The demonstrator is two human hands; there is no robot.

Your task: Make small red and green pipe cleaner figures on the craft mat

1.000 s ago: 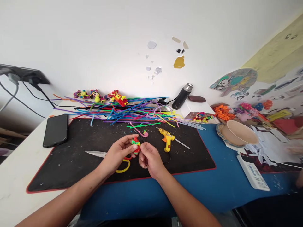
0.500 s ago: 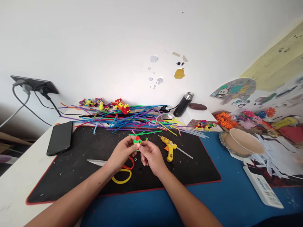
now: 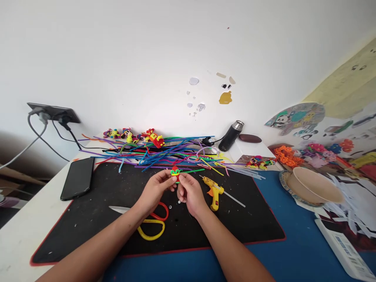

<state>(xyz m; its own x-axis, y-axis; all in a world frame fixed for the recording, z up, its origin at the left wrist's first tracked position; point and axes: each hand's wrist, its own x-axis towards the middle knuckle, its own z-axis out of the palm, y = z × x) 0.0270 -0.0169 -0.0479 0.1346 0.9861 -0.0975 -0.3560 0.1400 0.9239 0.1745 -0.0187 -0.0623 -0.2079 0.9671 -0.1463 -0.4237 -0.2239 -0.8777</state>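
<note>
At frame centre, small piece (image 3: 175, 172): red on top, green loops and yellow beneath, then red.
My left hand (image 3: 155, 189): pinching it.
My right hand (image 3: 191, 192): pinching it too.

- I see fuzzy, matt pile on the figure (image 3: 175, 172).
- Scissors (image 3: 151, 237): smooth metal blade, plastic-looking handles.
- Glue gun (image 3: 216, 192): smooth, hard-looking plastic.
- Mat (image 3: 237, 223): matt, cloth-like to me.
- Phone (image 3: 78, 178): glossy, glass-like.
- Flask (image 3: 230, 138): shiny metal top.
</note>
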